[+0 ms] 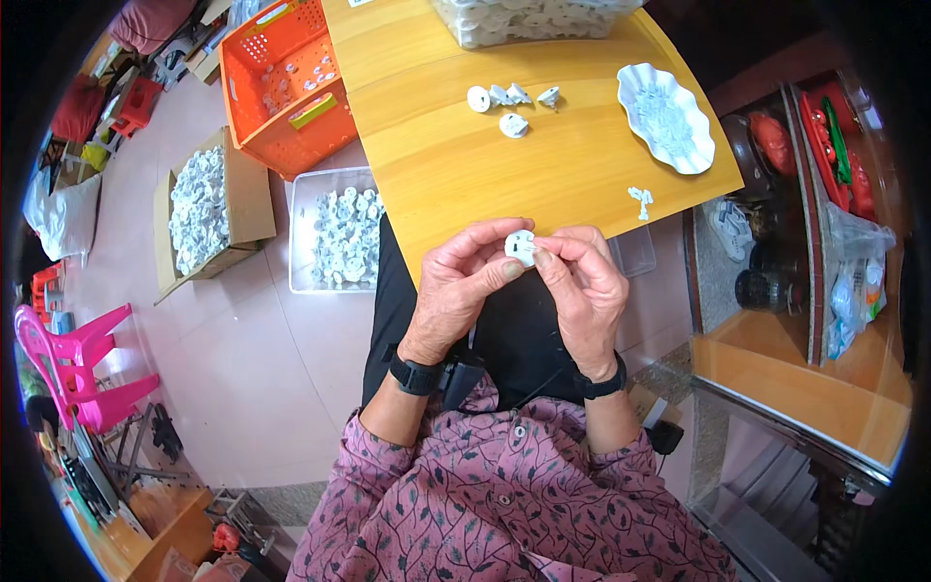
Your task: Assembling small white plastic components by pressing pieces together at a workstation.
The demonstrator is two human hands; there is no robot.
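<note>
Between my two hands, over the near edge of the wooden table [427,145], is a small round white plastic part [520,247] with a dark slot in its face. My left hand [464,276] pinches its left side between thumb and fingers. From the right, the thumb and fingertips of my right hand [585,281] press on the same part; whether they also hold a smaller piece is hidden. Several similar white plastic parts [513,125] lie farther back on the table. A few tiny white pieces [641,202] rest near its right edge.
A scalloped white dish [706,155] with small clear pieces stands at the right. At the back is a clear bin [529,34] of white parts. Left of the table are an orange crate [281,131], a cardboard box [250,184] and a clear tub [303,238], with shelves [795,359] to the right.
</note>
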